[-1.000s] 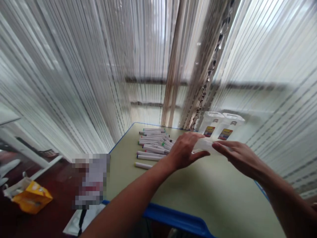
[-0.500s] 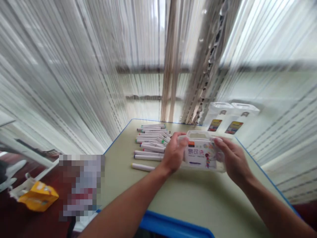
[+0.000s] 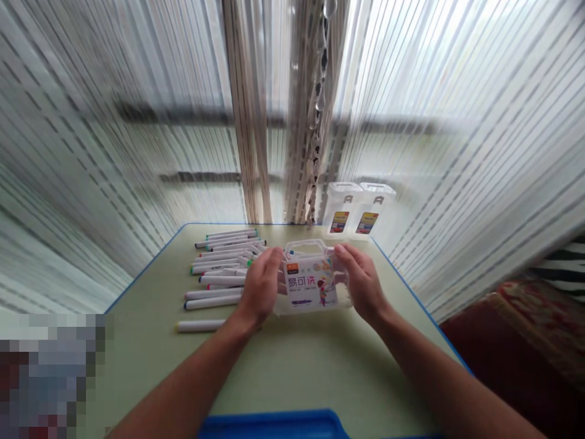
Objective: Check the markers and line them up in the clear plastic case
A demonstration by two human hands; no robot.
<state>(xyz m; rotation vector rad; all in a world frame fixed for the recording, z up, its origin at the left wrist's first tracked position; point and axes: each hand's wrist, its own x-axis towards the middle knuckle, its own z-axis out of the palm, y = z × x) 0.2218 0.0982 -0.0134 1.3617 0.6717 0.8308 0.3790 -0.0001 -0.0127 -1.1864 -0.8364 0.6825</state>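
I hold a clear plastic case (image 3: 343, 299) by its two sides, between my left hand (image 3: 262, 283) and my right hand (image 3: 364, 283), with its handle (image 3: 307, 244) at the top and its front facing me. Its white label (image 3: 299, 294) carries purple and pink characters, an orange patch and a small colourful figure. I have it over the table (image 3: 320, 360), but can't tell whether its bottom touches.
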